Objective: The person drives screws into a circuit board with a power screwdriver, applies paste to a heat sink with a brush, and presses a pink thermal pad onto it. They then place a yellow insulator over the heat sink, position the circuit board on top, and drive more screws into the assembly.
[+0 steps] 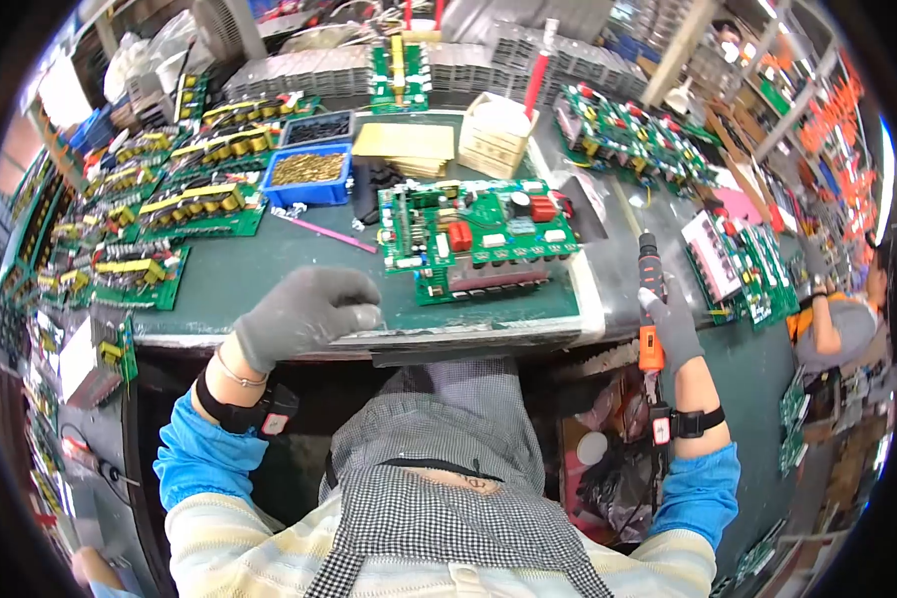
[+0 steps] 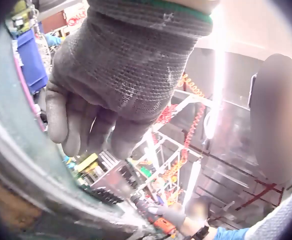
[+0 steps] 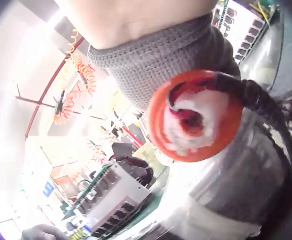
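Observation:
My right hand [image 1: 676,324], in a grey glove, grips an orange and black electric screwdriver [image 1: 651,349] at the right of the bench. Its bit points away from me, and the orange rear end with a dark cord [image 3: 258,97] fills the middle of the right wrist view. My left hand [image 1: 309,314], gloved too, hovers by the bench's front edge with fingers loosely bent and nothing in them. Between the hands sits a green circuit board [image 1: 488,227] with red and white parts, raised over a metal heat sink [image 1: 498,277].
A blue bin [image 1: 309,194] of brass-coloured screws stands behind, beside a dark tray [image 1: 316,128] and yellow sheets [image 1: 404,142]. A pink stick [image 1: 331,235] lies left of the board. Finished-looking boards [image 1: 194,207] crowd the left; more boards [image 1: 628,135] fill the right. Another person [image 1: 842,324] is far right.

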The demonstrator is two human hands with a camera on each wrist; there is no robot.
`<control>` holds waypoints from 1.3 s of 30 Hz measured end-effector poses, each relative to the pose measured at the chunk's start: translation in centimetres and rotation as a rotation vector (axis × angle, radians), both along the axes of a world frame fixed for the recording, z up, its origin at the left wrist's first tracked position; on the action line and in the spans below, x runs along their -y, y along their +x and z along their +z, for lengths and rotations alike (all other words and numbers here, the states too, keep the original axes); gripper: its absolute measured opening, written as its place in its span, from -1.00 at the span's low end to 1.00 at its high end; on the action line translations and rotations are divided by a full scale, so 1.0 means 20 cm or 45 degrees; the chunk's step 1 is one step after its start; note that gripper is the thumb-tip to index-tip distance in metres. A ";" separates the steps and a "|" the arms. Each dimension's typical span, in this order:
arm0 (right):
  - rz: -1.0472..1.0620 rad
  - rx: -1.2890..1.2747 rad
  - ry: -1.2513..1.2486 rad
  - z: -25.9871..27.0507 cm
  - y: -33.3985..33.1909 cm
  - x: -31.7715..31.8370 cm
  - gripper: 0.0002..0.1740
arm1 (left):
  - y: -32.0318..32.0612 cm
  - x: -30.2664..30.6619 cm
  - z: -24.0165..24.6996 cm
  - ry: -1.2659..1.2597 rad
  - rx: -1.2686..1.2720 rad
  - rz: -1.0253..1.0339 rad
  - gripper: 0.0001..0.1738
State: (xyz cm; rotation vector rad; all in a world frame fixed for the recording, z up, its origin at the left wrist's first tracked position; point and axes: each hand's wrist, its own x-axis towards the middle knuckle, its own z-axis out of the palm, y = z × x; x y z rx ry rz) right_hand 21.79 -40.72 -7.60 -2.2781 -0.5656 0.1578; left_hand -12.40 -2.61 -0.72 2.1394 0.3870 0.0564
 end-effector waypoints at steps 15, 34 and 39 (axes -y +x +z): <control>0.470 0.176 -0.242 0.11 -0.16 -0.54 -0.15 | 0.37 0.20 -0.34 0.666 -0.017 0.070 -0.27; 0.630 -0.390 0.040 0.03 0.04 -0.56 -0.41 | 0.44 0.18 -0.33 -0.074 -0.222 0.112 -0.50; 0.661 -0.312 0.325 0.04 0.01 -0.57 -0.33 | 0.43 0.14 -0.43 -0.163 0.217 0.098 -0.51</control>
